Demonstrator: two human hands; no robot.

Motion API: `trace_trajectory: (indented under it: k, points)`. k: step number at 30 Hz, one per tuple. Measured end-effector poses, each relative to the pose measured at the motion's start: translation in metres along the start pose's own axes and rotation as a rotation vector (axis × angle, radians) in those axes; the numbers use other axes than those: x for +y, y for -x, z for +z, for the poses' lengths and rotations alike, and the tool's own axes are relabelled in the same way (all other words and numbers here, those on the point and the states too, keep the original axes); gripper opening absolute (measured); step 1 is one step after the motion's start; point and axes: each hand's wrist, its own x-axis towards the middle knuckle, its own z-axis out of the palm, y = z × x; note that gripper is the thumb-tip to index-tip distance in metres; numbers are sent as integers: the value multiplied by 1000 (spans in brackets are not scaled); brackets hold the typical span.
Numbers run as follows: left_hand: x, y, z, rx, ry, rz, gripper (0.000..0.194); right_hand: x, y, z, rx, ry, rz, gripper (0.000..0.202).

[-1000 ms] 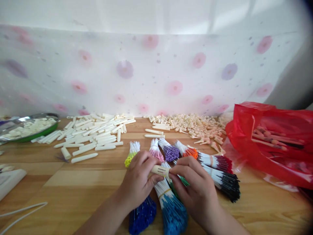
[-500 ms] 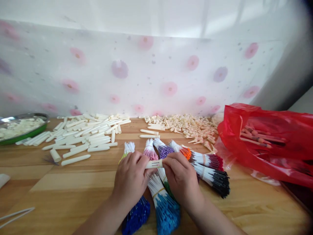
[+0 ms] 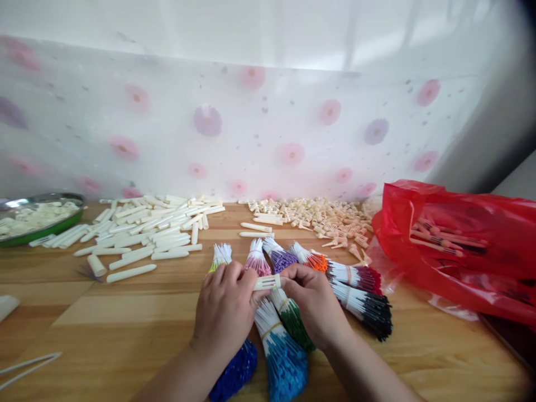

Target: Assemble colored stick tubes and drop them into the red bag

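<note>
A short white plastic tube [image 3: 266, 283] with dark slots along its side lies level between my hands. My left hand [image 3: 226, 304] is closed round its left part, hiding that end. At the right end, the thumb and fingers of my right hand [image 3: 312, 301] pinch the tube's rim. Under and around the hands lie bundles of thin white sticks with coloured ends: a light blue bundle [image 3: 285, 357], a dark blue bundle [image 3: 234, 371], a green bundle [image 3: 295, 321] and a black bundle [image 3: 364, 310], among several others.
Long white tubes with pointed ends [image 3: 132, 272] are heaped at the back left, beside a green-rimmed dish [image 3: 54, 226] of small white parts. A pile of small cream parts [image 3: 318, 215] sits back right. On the right, a red plastic bag [image 3: 460, 273] holds more pieces.
My right hand has shifted slightly right and turned, uncovering the green bundle. The tube has rolled so its slots show more, and its right-end rim is in view.
</note>
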Motion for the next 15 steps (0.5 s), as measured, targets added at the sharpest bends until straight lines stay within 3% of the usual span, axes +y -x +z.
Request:
trace_trajectory:
  k: [15]
  points:
    - [0,1,2,46,-28,34,18,-7,5,1,-2,-139,83,13]
